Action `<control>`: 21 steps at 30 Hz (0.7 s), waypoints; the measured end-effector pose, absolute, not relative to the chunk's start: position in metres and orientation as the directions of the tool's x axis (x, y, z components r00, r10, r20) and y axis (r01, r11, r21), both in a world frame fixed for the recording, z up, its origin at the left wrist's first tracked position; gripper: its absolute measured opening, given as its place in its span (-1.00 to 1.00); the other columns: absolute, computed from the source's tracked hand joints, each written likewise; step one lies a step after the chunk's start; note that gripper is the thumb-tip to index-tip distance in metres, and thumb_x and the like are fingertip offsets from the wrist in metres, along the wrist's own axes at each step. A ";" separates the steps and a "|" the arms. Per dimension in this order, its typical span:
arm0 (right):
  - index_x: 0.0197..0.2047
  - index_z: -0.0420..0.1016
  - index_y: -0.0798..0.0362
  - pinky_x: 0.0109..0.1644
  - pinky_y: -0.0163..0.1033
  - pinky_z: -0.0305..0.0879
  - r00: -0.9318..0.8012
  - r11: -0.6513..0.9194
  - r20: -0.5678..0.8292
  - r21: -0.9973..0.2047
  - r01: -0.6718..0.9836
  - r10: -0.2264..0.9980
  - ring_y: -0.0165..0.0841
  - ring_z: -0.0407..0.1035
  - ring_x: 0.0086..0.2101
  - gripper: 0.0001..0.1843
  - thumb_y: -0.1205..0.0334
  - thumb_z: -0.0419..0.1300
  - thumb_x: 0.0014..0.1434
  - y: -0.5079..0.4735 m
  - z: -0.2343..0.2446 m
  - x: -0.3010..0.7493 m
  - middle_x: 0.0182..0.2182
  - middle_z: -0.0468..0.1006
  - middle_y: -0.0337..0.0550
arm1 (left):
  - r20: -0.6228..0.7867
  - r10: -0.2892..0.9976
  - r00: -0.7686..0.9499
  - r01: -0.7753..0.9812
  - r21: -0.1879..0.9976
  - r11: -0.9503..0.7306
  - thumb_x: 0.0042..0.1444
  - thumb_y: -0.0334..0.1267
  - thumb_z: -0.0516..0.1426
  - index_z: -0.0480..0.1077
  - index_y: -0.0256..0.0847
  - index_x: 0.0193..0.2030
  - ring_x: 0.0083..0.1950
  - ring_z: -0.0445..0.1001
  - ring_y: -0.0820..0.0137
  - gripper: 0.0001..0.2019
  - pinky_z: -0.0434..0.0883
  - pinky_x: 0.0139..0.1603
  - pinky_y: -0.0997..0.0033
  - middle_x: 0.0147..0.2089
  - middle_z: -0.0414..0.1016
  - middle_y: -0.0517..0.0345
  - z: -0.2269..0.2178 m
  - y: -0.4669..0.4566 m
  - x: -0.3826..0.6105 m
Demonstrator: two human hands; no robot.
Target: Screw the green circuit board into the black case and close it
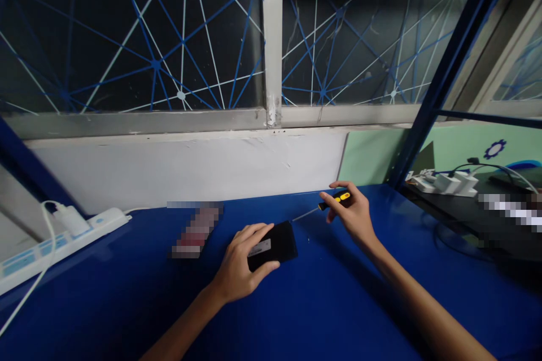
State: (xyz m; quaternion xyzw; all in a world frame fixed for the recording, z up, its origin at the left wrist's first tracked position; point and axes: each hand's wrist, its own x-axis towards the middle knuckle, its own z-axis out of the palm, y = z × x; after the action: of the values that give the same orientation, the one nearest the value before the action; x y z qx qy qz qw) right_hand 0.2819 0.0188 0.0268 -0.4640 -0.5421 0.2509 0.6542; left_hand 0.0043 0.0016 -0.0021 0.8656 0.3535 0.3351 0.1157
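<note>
A flat black rectangular case (279,243) with a pale label lies on the blue table. My left hand (244,262) grips it from the left, thumb along the near edge and fingers over the far side. In my right hand (352,210) is a screwdriver (339,199) with a black and yellow handle. Its thin metal shaft points left, and the tip is at the case's far right corner; whether it touches cannot be made out. A few tiny specks (308,240) lie on the table just right of the case.
On the left a white power strip (63,242) with a plugged-in charger and cable lies on the blue table (305,316). A blurred-out reddish item (197,231) is behind my left hand. Blue frame posts (449,62) and another power strip (444,183) stand right. A windowed wall closes the back.
</note>
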 end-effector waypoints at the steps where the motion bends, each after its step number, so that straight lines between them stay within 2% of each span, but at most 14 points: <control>1: -0.13 0.35 0.04 -0.65 -0.31 0.28 0.285 0.439 0.469 -0.883 0.165 0.836 -0.34 0.37 -0.74 -0.58 -0.02 0.34 0.06 0.019 0.027 0.282 -0.75 0.41 -0.38 | 0.497 0.691 0.525 0.537 0.436 -0.722 0.11 -0.10 0.22 0.27 -0.10 0.25 0.16 0.37 0.04 -0.44 0.34 0.13 -0.11 0.18 0.39 -0.07 -0.002 0.002 0.004; 3: -0.13 0.33 0.04 -0.61 -0.28 0.33 0.251 0.431 0.443 -0.896 0.105 0.861 -0.33 0.40 -0.70 -0.60 -0.03 0.29 0.11 0.020 0.027 0.284 -0.72 0.42 -0.38 | 0.496 0.692 0.525 0.539 0.436 -0.721 0.11 -0.10 0.22 0.27 -0.10 0.25 0.16 0.38 0.03 -0.44 0.34 0.13 -0.11 0.17 0.39 -0.07 -0.002 0.001 0.004; 6: -0.08 0.26 0.02 -0.56 -0.25 0.40 0.176 0.419 0.409 -0.908 -0.018 0.895 -0.30 0.49 -0.58 -0.54 0.00 0.32 0.07 0.021 0.026 0.287 -0.51 0.53 -0.28 | 0.503 0.685 0.527 0.530 0.435 -0.728 0.12 -0.10 0.21 0.25 -0.10 0.26 0.15 0.37 0.03 -0.44 0.35 0.11 -0.12 0.17 0.39 -0.08 -0.002 0.002 0.004; 8: -0.07 0.24 0.01 -0.57 -0.25 0.39 0.165 0.429 0.417 -0.902 -0.042 0.894 -0.31 0.48 -0.58 -0.51 0.02 0.35 0.04 0.022 0.025 0.288 -0.45 0.53 -0.26 | 0.506 0.682 0.528 0.525 0.437 -0.730 0.12 -0.10 0.21 0.25 -0.10 0.26 0.15 0.37 0.03 -0.44 0.35 0.11 -0.13 0.17 0.38 -0.09 -0.003 0.002 0.004; 12: -0.10 0.27 0.02 -0.57 -0.27 0.35 0.214 0.465 0.472 -0.881 0.086 0.855 -0.34 0.40 -0.68 -0.57 0.06 0.35 0.07 0.022 0.024 0.288 -0.68 0.44 -0.39 | 0.500 0.686 0.528 0.527 0.441 -0.727 0.13 -0.10 0.21 0.24 -0.10 0.26 0.17 0.36 0.04 -0.44 0.33 0.13 -0.16 0.18 0.37 -0.09 -0.003 0.002 0.004; 15: -0.12 0.29 0.02 -0.57 -0.27 0.34 0.232 0.456 0.473 -0.881 0.127 0.850 -0.33 0.41 -0.69 -0.60 0.04 0.33 0.09 0.022 0.024 0.287 -0.73 0.41 -0.40 | 0.499 0.686 0.529 0.523 0.445 -0.727 0.13 -0.10 0.21 0.24 -0.11 0.26 0.17 0.36 0.04 -0.44 0.33 0.13 -0.15 0.19 0.37 -0.09 -0.003 0.002 0.004; 21: -0.07 0.23 0.00 -0.59 -0.27 0.36 0.143 0.446 0.435 -0.894 -0.051 0.889 -0.33 0.46 -0.61 -0.56 0.06 0.31 0.09 0.019 0.028 0.286 -0.43 0.53 -0.26 | 0.497 0.686 0.532 0.524 0.443 -0.727 0.12 -0.11 0.21 0.25 -0.11 0.25 0.16 0.36 0.05 -0.44 0.34 0.12 -0.14 0.17 0.38 -0.08 -0.002 0.002 0.005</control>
State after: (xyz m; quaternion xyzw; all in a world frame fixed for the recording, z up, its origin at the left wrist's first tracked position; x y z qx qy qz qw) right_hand 0.2861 0.0194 0.0280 -0.3836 -0.5464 0.3606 0.6514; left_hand 0.0045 0.0017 -0.0017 0.8667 0.3490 0.3353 0.1207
